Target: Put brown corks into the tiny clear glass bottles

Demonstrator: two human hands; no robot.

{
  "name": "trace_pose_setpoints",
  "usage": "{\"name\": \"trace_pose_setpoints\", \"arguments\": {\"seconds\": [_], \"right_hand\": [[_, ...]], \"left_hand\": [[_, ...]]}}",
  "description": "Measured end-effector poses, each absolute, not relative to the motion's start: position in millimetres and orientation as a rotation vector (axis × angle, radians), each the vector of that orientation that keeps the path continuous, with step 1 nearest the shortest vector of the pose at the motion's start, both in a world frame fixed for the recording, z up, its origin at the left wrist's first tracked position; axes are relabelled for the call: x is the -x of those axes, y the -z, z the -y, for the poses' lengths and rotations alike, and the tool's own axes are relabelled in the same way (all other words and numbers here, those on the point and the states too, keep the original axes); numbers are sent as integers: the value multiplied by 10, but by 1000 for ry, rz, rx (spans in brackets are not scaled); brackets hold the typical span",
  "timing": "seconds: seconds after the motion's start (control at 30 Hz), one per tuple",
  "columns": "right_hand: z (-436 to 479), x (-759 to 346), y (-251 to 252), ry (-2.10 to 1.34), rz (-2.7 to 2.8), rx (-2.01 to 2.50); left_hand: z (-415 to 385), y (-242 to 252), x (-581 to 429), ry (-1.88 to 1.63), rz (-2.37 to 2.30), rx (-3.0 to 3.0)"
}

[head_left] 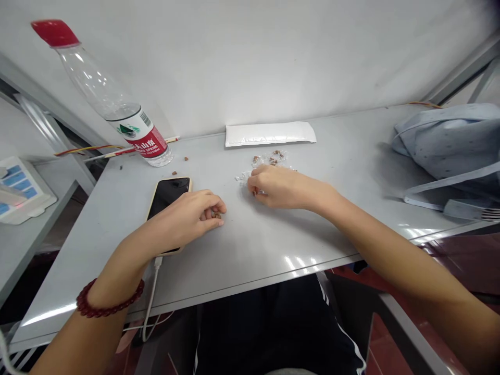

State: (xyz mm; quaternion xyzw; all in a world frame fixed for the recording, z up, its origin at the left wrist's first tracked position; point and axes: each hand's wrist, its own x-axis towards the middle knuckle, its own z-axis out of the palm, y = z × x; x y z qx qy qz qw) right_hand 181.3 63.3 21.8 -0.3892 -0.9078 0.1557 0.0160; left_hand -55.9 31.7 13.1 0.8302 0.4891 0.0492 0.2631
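My left hand (195, 213) rests on the table beside the phone, its fingers curled round small brown pieces (216, 213). To the right, my right hand (273, 186) is bent down at the small clear plastic packets (244, 178); its fingertips are pinched together, and what they grip is too small to make out. More clear packets with brown bits (276, 155) lie just beyond that hand. The phone (172, 191) has a light case and a dark screen, and my left forearm partly covers it.
A red-capped water bottle (146, 138) stands at the back left, near two loose brown pieces (186, 158). A white flat package (269, 134) lies along the wall. At the right is a light blue fabric bag (449, 135). A white cable (153, 297) hangs over the front edge.
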Motion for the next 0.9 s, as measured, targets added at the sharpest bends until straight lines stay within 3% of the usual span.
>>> {"name": "trace_pose_setpoints", "arguments": {"seconds": [0.13,0.33,0.57,0.9], "right_hand": [[-648,-1791,-167,-443,2821,1205],[-559,-1700,-134,-618,2583,783],[-490,-1636,-103,-629,2537,716],[-692,-1768,-98,-432,2653,1056]], "left_hand": [[-305,-152,522,-172,-1362,-2253],[-204,-226,326,-448,-1462,-2116],[-173,-257,306,-514,-1407,-2121],[-227,-231,392,-261,-1533,-2073]]}}
